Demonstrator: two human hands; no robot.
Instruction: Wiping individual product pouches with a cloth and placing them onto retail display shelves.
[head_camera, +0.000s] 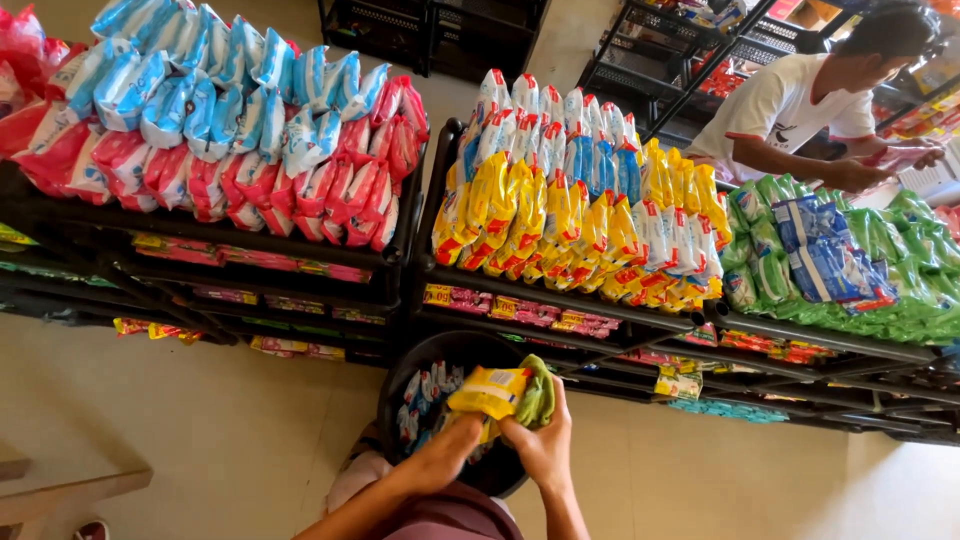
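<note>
A round black bucket (400, 375) stands on the floor in front of me with small blue-and-white packets (425, 398) inside. Over it, my right hand (540, 445) grips a green cloth (538, 395) and the edge of a yellow packet (488, 390). My left hand (448, 450) reaches in under the yellow packet, fingers closed on its lower edge. Both forearms come up from the bottom of the view.
Black wire racks hold packets: red and blue ones (230, 130) at left, yellow and blue ones (580, 200) in the middle, green ones (870, 260) at right. Another person in a white shirt (790, 100) bends over the right rack. A wooden bench edge (60, 490) sits at lower left.
</note>
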